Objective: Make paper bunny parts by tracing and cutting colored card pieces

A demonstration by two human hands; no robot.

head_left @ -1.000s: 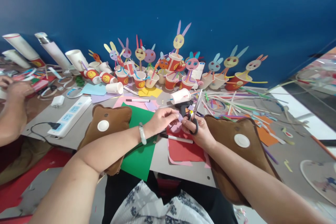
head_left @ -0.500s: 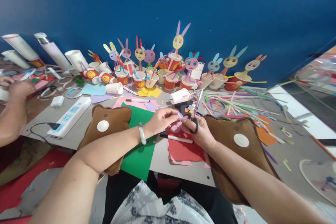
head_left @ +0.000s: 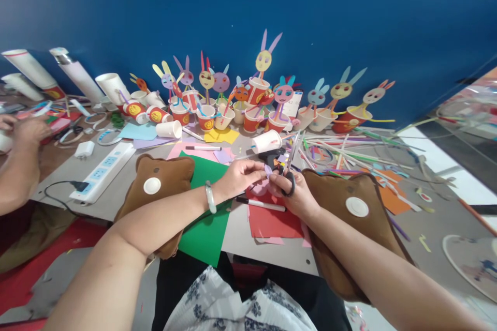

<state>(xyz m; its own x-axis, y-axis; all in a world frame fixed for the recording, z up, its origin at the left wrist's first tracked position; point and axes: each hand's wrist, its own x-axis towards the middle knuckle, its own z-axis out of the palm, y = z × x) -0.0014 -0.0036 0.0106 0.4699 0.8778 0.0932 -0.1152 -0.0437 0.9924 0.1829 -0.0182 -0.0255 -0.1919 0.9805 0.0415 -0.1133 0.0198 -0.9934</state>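
The flat red paper sheet (head_left: 274, 222) lay nearest. Above it, the bare left hand (head_left: 238, 180) pinched a small light-purple paper piece (head_left: 267, 170) narrowly; thin paper called for light fingertips. The bare right hand (head_left: 298, 197) gripped black-handled metal scissors (head_left: 289, 184), whose upward-pointing blades needed clearance from fingers. Red paper cups (head_left: 276, 125) stood beyond.

There are two brown cushions (head_left: 355, 230), one power strip (head_left: 104, 171)
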